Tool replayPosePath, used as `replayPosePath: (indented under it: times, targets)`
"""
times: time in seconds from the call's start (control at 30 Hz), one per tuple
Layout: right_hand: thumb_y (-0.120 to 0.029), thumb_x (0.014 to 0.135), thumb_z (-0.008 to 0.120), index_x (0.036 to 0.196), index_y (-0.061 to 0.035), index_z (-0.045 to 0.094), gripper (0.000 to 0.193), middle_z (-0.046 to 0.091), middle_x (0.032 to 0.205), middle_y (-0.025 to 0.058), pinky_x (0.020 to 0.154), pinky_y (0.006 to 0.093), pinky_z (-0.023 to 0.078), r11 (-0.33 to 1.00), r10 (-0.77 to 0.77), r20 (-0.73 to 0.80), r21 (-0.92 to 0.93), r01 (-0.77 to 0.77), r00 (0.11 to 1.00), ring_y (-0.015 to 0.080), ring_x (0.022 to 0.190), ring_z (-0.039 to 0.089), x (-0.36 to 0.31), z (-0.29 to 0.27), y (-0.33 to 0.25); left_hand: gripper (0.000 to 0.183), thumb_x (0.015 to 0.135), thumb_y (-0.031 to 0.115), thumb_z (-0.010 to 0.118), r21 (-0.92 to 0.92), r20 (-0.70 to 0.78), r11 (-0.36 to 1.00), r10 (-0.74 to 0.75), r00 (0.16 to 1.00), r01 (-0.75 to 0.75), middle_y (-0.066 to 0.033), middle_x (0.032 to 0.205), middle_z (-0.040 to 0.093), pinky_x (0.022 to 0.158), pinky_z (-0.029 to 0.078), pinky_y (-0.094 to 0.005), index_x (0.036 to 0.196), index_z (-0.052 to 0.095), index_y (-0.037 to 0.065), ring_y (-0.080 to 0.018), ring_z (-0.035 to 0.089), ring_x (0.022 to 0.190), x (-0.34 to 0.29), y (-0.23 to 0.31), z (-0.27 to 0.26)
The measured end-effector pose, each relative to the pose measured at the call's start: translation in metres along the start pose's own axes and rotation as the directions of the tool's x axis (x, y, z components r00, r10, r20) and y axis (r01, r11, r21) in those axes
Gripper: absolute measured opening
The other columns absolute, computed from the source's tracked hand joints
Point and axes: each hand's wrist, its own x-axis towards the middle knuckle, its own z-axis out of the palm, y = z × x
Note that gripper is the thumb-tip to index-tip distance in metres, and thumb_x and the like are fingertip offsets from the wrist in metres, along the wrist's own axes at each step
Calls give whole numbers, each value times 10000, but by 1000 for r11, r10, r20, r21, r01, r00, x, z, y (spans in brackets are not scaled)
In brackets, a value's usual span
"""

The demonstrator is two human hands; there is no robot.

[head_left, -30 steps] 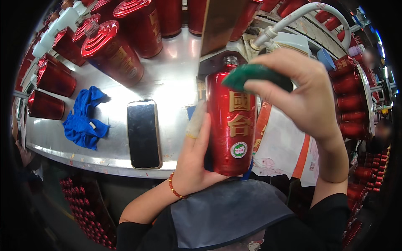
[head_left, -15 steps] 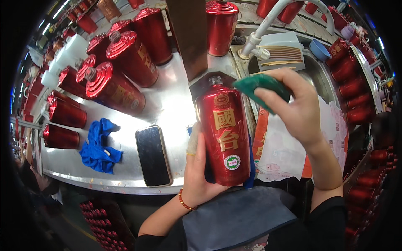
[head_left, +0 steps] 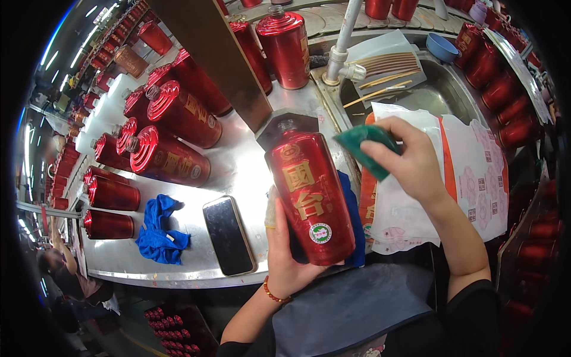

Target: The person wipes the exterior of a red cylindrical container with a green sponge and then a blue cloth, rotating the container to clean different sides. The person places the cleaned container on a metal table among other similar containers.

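Note:
A glossy red bottle (head_left: 318, 205) with gold characters and a round green-and-white label stands tilted in front of me, its neck pointing away. My left hand (head_left: 289, 253) supports it, the palm under its base and the fingers along its left side; a pale cover wraps one fingertip. My right hand (head_left: 410, 157) pinches a flat, dark green scraper (head_left: 370, 149) between thumb and fingers. The scraper is up beside the bottle's right shoulder, with a gap between them. Behind the bottle's neck sits a dark angular plate (head_left: 267, 134).
On the metal bench (head_left: 178, 262) lie a phone (head_left: 229, 235) and a blue cloth (head_left: 162, 229), with several red bottles (head_left: 178, 113) at the left. White printed sheets (head_left: 410, 205) lie at the right before a sink (head_left: 443, 89) and faucet (head_left: 337, 59). A brown post (head_left: 211, 53) rises behind.
My view has shifted, so the bench and bottles appear turned. The bottle leans more to the left at its neck. The scraper stays in my right hand, slightly lower beside the bottle.

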Motion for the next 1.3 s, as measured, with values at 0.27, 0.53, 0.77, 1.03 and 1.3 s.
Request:
replayPosePath:
  times: [0.27,0.53,0.77,1.03,1.3]
  targets:
    - [-122,875,809,1076,0,722,251,687,886,20,717,262,523,929,-307,129,-176,327,943,80,818,632,-9,-2,-11,1500,567,462,1014,11,4,1000,23,1000,-23,-212,1565,357,1160,388,-432,1628,84,-49,-324,455,1411,2,4,0]
    - [-105,875,787,1068,-12,746,218,723,881,58,708,257,516,896,-401,190,-125,427,896,103,790,653,-9,4,-14,1505,561,491,1004,-26,0,999,28,1000,-28,-215,1572,357,1158,391,-430,1635,86,-30,-321,440,1424,5,1,1]
    - [-112,873,803,1040,8,744,214,734,875,77,699,275,528,891,-410,246,-96,443,878,142,758,669,-16,2,-22,1518,555,549,986,44,3,998,54,999,-54,-224,1576,361,1160,375,-438,1633,92,-36,-328,438,1424,7,-1,-1]
    - [-59,836,807,1019,-20,753,195,702,821,72,646,285,484,798,-510,138,-295,526,849,152,709,624,-15,2,-16,1417,633,398,995,-51,14,998,36,999,-35,-290,1645,238,1194,344,-453,1625,87,-48,-411,359,1488,7,2,-3]
    - [-35,834,819,1039,-1,706,236,700,874,83,670,293,504,787,-537,100,-300,540,838,186,733,641,-40,13,-20,1394,594,415,1005,24,-59,994,108,992,-107,-282,1625,294,1189,373,-455,1616,174,-44,-402,386,1475,12,9,-5]
